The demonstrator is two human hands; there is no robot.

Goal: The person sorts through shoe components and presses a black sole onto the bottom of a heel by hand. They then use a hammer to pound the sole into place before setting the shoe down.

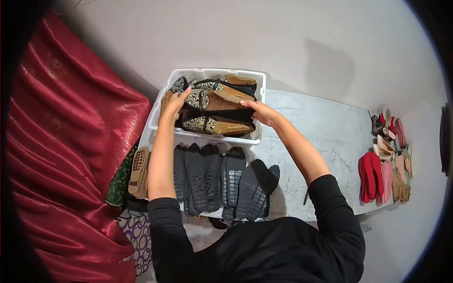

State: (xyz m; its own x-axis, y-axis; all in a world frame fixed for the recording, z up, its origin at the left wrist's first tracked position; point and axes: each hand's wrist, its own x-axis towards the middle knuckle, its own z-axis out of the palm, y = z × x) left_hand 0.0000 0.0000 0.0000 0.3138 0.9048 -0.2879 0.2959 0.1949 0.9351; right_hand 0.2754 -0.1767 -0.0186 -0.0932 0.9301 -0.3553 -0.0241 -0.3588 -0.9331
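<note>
Both hands are in a white plastic bin (160, 113) at the far end of the counter (321, 127). The left hand (175, 102) and right hand (258, 111) sit apart, each clamped on one end of a stack of embroidered shoes (212, 111) with tan insoles, inside the bin. Right below the bin, a row of black rubber soles (222, 181) lies tread-up, with tan soles (139, 172) beside it. Red and pink soles (380, 177) are piled far right. Shiny red fabric (66, 155) hangs on the left.
</note>
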